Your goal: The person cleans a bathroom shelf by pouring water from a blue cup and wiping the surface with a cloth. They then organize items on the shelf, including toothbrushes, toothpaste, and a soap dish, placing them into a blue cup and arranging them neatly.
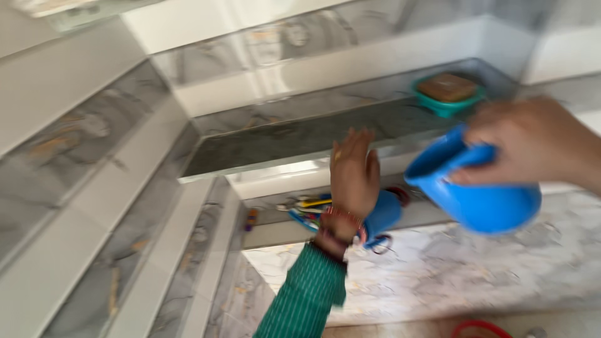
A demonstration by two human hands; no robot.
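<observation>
Item: blue plastic jug [482, 197], rounded body, open mouth turned to the left, tilted. It was held up in the air at the right of the view, in front of the marbled wall, level with the lower ledge. The right hand [532, 147] gripped it from above, fingers closed over the handle and rim; the whole hand was blurred.

Left hand [354, 172]: raised, back toward the camera, fingers [350, 141] straight and close together, holding nothing. It stood just left of the jug without touching it. Red and pale bangles [341, 219] sat on the wrist, above a green striped sleeve [307, 294].

Behind the left wrist: a second blue container [383, 213], smaller, partly hidden, resting on the lower ledge [282, 235]; its exact kind could not be told.

On the same ledge, to the left: a small cluster of long thin coloured objects [307, 206], yellow and blue, too blurred to identify.

Upper shelf [282, 141]: grey stone slab, carrying at its far right end a teal dish [447, 103] with a brown block [447, 86] in it.

Bottom edge: part of a red ring-shaped object [479, 328].
</observation>
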